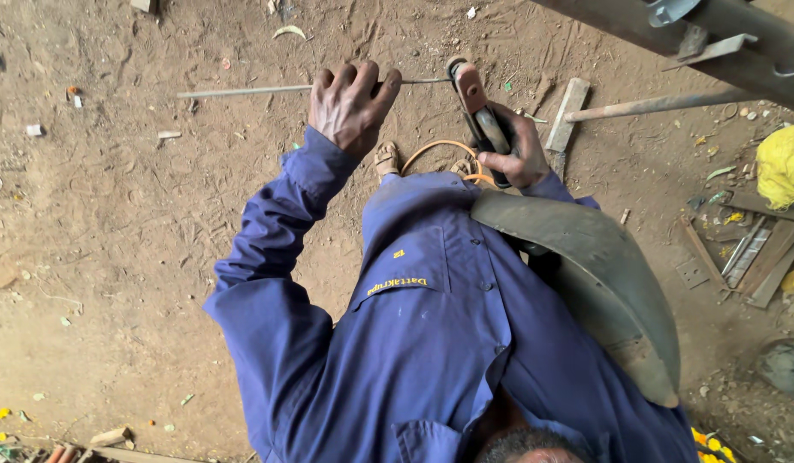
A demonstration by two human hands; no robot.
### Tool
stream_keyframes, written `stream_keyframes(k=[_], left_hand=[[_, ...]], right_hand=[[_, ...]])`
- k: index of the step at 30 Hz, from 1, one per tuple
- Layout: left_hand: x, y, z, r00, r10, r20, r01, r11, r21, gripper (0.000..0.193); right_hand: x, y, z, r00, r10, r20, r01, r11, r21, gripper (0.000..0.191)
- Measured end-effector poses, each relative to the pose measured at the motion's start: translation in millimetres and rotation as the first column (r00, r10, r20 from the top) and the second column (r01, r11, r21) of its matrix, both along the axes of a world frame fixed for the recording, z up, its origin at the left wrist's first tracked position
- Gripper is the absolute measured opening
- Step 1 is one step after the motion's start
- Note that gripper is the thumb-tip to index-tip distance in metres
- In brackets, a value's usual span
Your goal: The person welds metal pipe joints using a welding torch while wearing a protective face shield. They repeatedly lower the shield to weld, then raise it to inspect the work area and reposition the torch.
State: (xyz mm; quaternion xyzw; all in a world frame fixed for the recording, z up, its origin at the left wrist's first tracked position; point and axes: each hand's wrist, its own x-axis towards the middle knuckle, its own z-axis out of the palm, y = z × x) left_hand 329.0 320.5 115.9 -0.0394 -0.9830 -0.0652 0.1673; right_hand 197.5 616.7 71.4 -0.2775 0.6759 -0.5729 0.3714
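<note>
While our left hand (352, 105) clamps thin rod (242, 90), right hand (513, 153) grips electrode holder (476, 103) — rod-jaw junction hard to see — orange cable (440, 147) partly hidden.

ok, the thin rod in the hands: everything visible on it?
The thin rod is a long, straight, grey stick that looks metallic, lying level above the dirt ground. The left hand wraps its middle; its right end sits in the jaws of the holder gripped by the right hand. Its left end is free.

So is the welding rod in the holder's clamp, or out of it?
In: the rod runs from the left hand into the holder's clamp.
</note>
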Motion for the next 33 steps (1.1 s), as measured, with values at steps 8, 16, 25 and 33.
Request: stream_keyframes(k=[8, 16, 25, 33], left_hand=[[-6.1, 11.4, -3.1, 0.999, -0.036, -0.033, 0.035, 0.999, -0.037, 0.039], [-33.2, 74.8, 2.0, 0.965, -0.077, -0.252, 0.095, 0.994, 0.060, 0.047], [-49.4, 222.9, 2.2, 0.531, -0.842, -0.089, 0.407, 0.162, 0.899, 0.094], [-55.3, 214.0, -10.1, 0.502, -0.864, 0.026, 0.226, 0.160, 0.961, 0.087]], right_hand=[[-0.6, 13.4, -4.9, 0.997, 0.011, -0.079, -0.007, 0.998, 0.055, 0.078], [-9.5, 48.3, -23.1, 0.989, -0.039, -0.140, 0.053, 0.994, 0.095, 0.094], [-35.3, 109.5, -18.6, 0.981, -0.144, -0.128, 0.117, 0.973, -0.197, 0.103], [-7.8, 165.0, 18.9, 0.874, -0.475, 0.103, 0.486, 0.859, -0.159, 0.097]])
